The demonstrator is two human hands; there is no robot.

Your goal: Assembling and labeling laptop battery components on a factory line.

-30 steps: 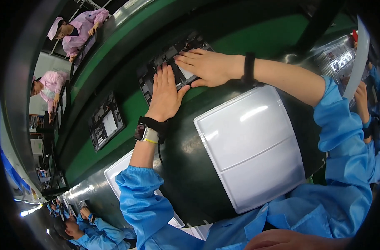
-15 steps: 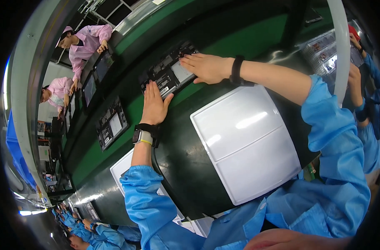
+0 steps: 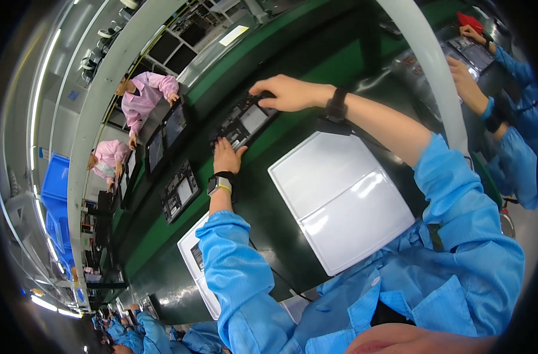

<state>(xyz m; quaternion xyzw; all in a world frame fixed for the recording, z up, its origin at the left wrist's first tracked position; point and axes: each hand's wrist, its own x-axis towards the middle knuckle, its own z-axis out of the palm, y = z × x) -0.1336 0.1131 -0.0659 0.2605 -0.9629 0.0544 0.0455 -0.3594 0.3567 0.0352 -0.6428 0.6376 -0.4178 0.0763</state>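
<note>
An opened laptop base (image 3: 254, 120) lies on the green belt at the far side, with dark circuit parts and a pale rectangular panel showing. Its right end is between the thumb and bent fingers of my right hand (image 3: 293, 93). My left hand (image 3: 226, 158) rests its stretched fingers on the near left corner, the thumb held apart. Between my forearms and close to my body lies a white two-panel tray (image 3: 345, 203).
Another opened laptop base (image 3: 180, 192) sits on the belt to the left. A second white tray (image 3: 189, 248) is partly under my left sleeve. A pale post (image 3: 431, 76) rises at the right. Co-workers in pink (image 3: 144, 100) and blue (image 3: 519, 88) work nearby.
My right hand has gone from lying flat across the laptop base to curling round its right end. My left fingers stay at the near left corner. The whole view has shifted.
</note>
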